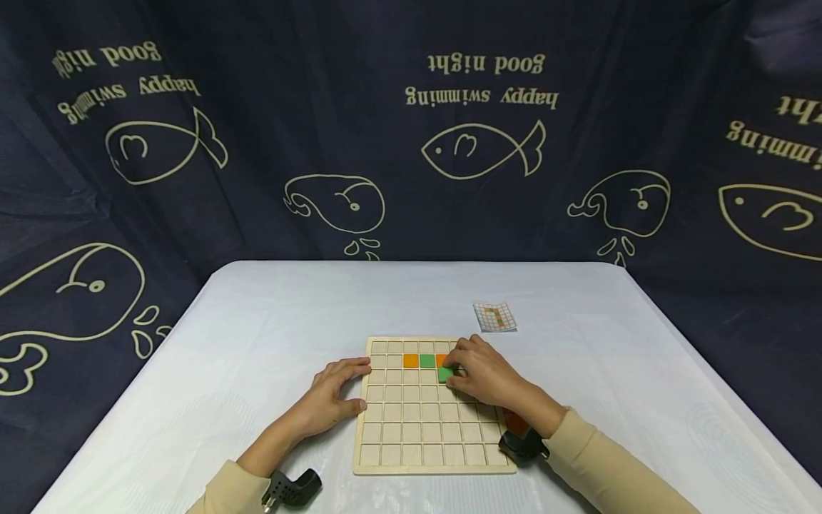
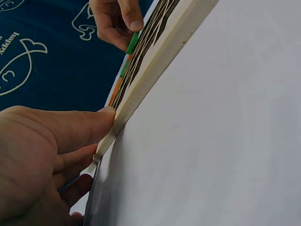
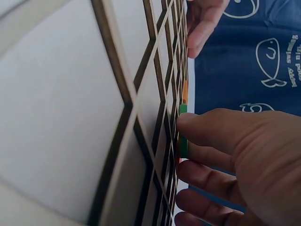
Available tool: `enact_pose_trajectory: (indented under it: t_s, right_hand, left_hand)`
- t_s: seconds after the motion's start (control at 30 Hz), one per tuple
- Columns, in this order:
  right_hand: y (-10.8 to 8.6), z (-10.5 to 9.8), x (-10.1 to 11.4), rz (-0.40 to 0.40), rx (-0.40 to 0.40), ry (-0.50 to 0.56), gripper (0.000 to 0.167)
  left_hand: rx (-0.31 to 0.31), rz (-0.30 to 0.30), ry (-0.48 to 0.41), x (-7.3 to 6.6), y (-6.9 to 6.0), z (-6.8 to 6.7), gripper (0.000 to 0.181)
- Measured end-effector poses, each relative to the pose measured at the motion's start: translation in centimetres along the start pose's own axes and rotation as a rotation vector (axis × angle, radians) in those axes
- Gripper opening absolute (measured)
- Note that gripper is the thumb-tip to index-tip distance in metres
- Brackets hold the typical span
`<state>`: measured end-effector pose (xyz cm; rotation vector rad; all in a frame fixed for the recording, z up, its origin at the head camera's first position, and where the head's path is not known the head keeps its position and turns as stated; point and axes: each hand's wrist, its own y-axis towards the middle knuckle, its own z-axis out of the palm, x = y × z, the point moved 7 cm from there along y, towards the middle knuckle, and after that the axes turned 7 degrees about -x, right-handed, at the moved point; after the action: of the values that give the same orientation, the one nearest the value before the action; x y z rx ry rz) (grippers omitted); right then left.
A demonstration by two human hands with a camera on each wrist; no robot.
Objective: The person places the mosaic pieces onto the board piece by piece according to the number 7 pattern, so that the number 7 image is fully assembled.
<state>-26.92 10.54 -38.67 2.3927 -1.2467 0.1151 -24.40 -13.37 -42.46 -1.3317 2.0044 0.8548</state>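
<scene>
A pale wooden grid board point(image 1: 411, 432) lies on the table. Near its far side, one row holds an orange tile point(image 1: 411, 360), a green tile point(image 1: 427, 360) and another orange tile point(image 1: 441, 359). My right hand point(image 1: 484, 375) pinches a second green tile point(image 1: 444, 375) between thumb and fingers, over the cell just nearer than that last orange one. The right wrist view shows this green tile point(image 3: 183, 149) tilted up from the grid. At the board's left edge, my left hand point(image 1: 326, 400) rests with thumb and fingertips spread against the wood; its thumb point(image 2: 89, 127) touches the rim.
Beyond the board lies a small printed card point(image 1: 496, 318) with a grid and a coloured pattern. Something orange-red point(image 1: 516, 422) shows beside the board, mostly hidden by my right forearm. A white cloth covers the table point(image 1: 289, 307); a dark printed curtain point(image 1: 398, 214) hangs behind it.
</scene>
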Motion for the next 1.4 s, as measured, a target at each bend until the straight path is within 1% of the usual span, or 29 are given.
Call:
enact_pose_trajectory:
  t_s: [0.23, 0.47, 0.8, 1.4]
  right_hand:
    - [0.04, 0.17, 0.04, -0.022, -0.005, -0.022, 0.023]
    - [0.11, 0.22, 0.16, -0.032, -0.017, -0.019, 0.024]
    - [0.09, 0.31, 0.01, -0.011, 0.004, -0.024, 0.024]
    - [-0.02, 0.28, 0.00, -0.016, -0.016, -0.012, 0.024]
  left_hand:
    - [-0.010, 0.008, 0.012, -0.04, 0.00, -0.11, 0.054]
    - [-0.014, 0.016, 0.016, -0.04, 0.00, -0.17, 0.055]
    - [-0.014, 0.010, 0.011, -0.08, 0.00, -0.17, 0.055]
    - [-0.005, 0.000, 0.006, -0.10, -0.01, -0.07, 0.054]
